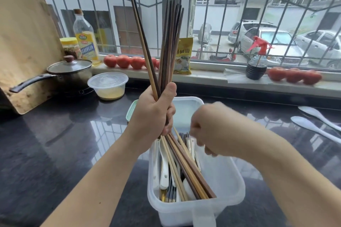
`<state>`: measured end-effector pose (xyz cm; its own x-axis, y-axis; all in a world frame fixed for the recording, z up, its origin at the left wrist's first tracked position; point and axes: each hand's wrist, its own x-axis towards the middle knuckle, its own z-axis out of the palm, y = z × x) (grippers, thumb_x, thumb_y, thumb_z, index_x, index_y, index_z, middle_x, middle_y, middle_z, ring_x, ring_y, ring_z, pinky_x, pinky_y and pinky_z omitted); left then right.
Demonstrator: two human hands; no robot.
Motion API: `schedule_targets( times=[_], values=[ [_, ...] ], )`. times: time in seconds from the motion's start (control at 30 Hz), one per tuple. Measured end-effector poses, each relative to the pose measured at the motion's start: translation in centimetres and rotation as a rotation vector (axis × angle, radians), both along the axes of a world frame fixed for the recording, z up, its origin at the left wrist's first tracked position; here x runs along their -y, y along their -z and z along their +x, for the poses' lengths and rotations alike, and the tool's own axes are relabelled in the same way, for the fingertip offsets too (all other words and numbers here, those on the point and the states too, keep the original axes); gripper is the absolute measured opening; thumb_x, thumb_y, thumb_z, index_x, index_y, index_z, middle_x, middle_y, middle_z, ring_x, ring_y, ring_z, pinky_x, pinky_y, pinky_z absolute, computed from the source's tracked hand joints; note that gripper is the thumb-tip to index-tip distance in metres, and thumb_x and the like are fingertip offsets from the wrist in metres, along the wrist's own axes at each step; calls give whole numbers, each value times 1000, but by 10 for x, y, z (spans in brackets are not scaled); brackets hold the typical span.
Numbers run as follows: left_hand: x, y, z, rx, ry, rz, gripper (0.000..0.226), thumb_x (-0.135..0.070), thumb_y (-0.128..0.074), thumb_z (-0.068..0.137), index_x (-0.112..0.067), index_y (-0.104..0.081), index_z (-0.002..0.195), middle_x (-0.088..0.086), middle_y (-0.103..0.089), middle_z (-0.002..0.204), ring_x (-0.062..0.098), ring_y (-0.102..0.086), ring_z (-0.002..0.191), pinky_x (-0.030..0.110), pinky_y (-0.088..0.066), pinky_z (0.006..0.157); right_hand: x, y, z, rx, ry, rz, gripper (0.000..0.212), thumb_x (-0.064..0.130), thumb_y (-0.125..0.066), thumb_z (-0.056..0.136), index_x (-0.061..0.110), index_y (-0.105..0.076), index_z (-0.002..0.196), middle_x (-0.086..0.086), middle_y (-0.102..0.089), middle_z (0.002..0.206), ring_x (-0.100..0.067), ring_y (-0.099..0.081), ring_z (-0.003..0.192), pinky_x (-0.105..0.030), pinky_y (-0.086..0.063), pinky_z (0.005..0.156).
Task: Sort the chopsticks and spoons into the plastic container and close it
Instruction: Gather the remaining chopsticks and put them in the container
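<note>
the box has free room in its right half; chopsticks and spoons fill the left. both hands hang over it: the left hand gripping a bundle, the right hand, blurred, beside. bare counter lies left; two white spoons lie right.

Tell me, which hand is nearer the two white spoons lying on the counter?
Right. The right hand hovers over the container, left of the white spoons; the left hand is farther left.

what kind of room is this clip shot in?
Most likely a home kitchen: a lidded saucepan on a dark stone counter, a cooking oil bottle and tomatoes on the windowsill, a wooden cutting board leaning at the left.
</note>
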<state>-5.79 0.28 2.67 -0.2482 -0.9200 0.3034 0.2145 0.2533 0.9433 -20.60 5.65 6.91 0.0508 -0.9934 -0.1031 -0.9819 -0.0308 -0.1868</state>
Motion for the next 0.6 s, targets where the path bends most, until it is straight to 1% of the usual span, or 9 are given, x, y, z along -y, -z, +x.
schedule_targets(
  times=[0.03, 0.07, 0.13, 0.2, 0.27, 0.33, 0.43, 0.53, 0.6],
  values=[
    [1, 0, 1, 14, -2, 4, 36, -37, -56, 102, -1, -50, 99, 7, -41, 58, 20, -36, 34, 22, -32, 37, 3, -3, -7, 176, 28, -75, 21, 21, -59, 100, 13, -68, 83, -4, -72, 75, -22, -73, 64, -39, -64, 64],
    [1, 0, 1, 40, 0, -3, 30, -30, -55, 104, -1, -51, 96, 6, -43, 58, 20, -36, 35, 22, -32, 37, 5, -5, -12, 376, 49, -165, 20, 21, -58, 101, 14, -69, 86, -2, -73, 75, -17, -72, 61, -34, -63, 61],
    [0, 0, 2, 106, 14, -30, 17, -17, -53, 105, -6, -50, 92, 8, -42, 60, 20, -34, 37, 22, -31, 38, 7, -6, -16, 731, 72, -340, 18, 21, -56, 102, 17, -70, 91, 0, -73, 77, -13, -71, 60, -30, -61, 59],
    [-3, -1, 2, 154, 35, -44, 9, -10, -51, 104, -5, -51, 96, 12, -42, 62, 20, -32, 39, 23, -29, 38, 9, -3, -15, 944, 54, -417, 14, 23, -57, 103, 18, -69, 99, -1, -73, 82, -14, -72, 69, -31, -61, 61],
    [-5, -2, 1, 191, 51, -68, 10, -11, -51, 104, -1, -53, 100, 13, -47, 64, 21, -34, 38, 23, -29, 38, 10, 2, -11, 1059, 18, -428, 11, 24, -59, 102, 19, -69, 102, -1, -74, 87, -13, -72, 77, -28, -61, 65],
    [-6, -2, 0, 227, 63, -103, 14, -13, -52, 105, 0, -55, 101, 10, -55, 67, 24, -39, 38, 24, -31, 37, 11, 3, -6, 1121, 10, -458, 8, 20, -62, 100, 19, -70, 99, -2, -75, 87, -13, -72, 80, -26, -60, 68],
    [-5, -1, 0, 275, 89, -126, 19, -15, -50, 106, 0, -61, 104, 8, -58, 70, 26, -43, 39, 23, -32, 37, 12, 4, -3, 1184, 18, -469, 7, 15, -64, 98, 15, -70, 94, -4, -76, 87, -17, -73, 82, -33, -62, 74],
    [-5, -1, 0, 276, 71, -126, 22, -18, -49, 107, -1, -59, 97, 4, -62, 66, 25, -48, 39, 22, -34, 37, 11, 3, -6, 1162, 60, -526, 12, 15, -61, 100, 11, -69, 92, -4, -76, 83, -18, -73, 77, -37, -62, 73],
    [-5, -1, -1, 276, 16, -125, 29, -19, -47, 107, 4, -56, 91, 0, -60, 58, 22, -47, 37, 21, -34, 37, 7, -6, -14, 1254, 124, -632, 13, 17, -58, 102, 9, -67, 95, -6, -75, 82, -20, -74, 75, -37, -63, 72]
  ],
)
